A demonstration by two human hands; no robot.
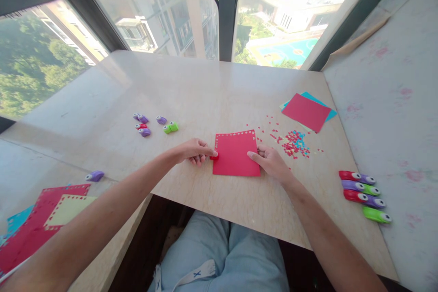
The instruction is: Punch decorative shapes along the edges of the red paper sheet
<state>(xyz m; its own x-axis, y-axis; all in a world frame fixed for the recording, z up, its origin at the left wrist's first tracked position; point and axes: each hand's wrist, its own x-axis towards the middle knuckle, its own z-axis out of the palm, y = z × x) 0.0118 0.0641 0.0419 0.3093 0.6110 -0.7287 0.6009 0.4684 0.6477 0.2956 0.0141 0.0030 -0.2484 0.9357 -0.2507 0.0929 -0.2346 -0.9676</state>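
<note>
1. One square red paper sheet (pixel 236 155) is in the middle, just above the counter's (pixel 205 91) front edge. Little holes run along its 12 o'clock edge and part way down its 9 o'clock edge.
2. There are two hands. The left hand (pixel 196 149) is closed, with its thumb on one small red plastic punch (pixel 215 157) at the sheet's 9 o'clock edge.
3. The right hand (pixel 270 160) pinches the 3 o'clock edge, thumb on top and fingers mostly hidden.
4. Near 3 o'clock from the sheet is one pile of tiny red, blue and pale paper bits (pixel 294 144), too many to count.
5. At 2 o'clock is one stack of plain paper (pixel 307 112), red on top, with blue and pale yellow peeking out.
6. Between 9 and 10 o'clock sit seven small punches (pixel 144 132): four purple, two green, one red.
7. Between 3 and 4 o'clock sit seven bigger-looking punches (pixel 356 195): three purple, two red, two green.
8. Near 9 o'clock is one lone purple punch (pixel 95 176), beside holey red, yellow and blue papers (pixel 70 210).
</note>
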